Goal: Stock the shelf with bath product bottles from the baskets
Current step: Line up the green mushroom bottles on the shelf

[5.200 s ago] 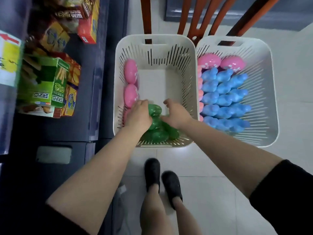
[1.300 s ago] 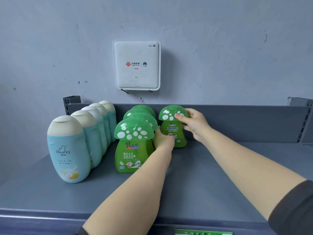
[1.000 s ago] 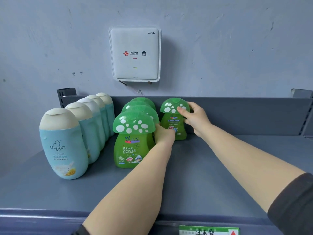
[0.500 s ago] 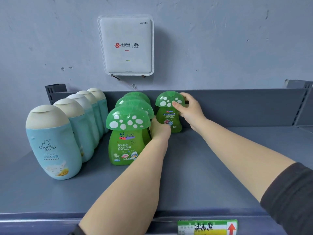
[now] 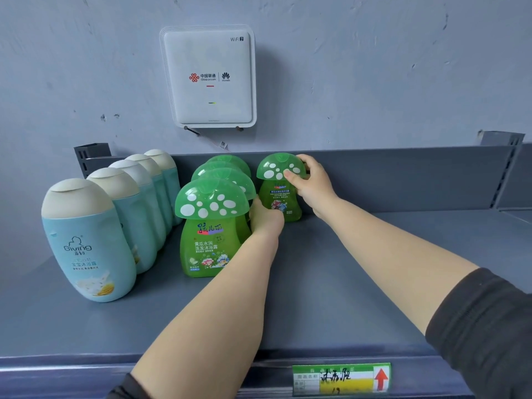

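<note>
A grey shelf (image 5: 331, 283) carries a row of several light blue bottles (image 5: 89, 243) on the left and a row of green mushroom-cap bottles (image 5: 211, 226) beside it. One more green mushroom bottle (image 5: 277, 200) stands upright at the back, right of that row. My right hand (image 5: 309, 188) grips its spotted cap from the right. My left hand (image 5: 266, 217) reaches in beside the front green bottle and holds a green bottle in the row; its fingertips are hidden behind the front one.
The shelf's low back panel (image 5: 403, 174) runs behind the bottles, with a white WiFi box (image 5: 208, 76) on the wall above. A green and yellow price tag (image 5: 341, 378) sits on the front edge. Bare shelf extends to the right.
Five seconds ago both hands were in the white basket on green bottles; now they are at the shelf. Over the last second the hands have held their places on the bottles.
</note>
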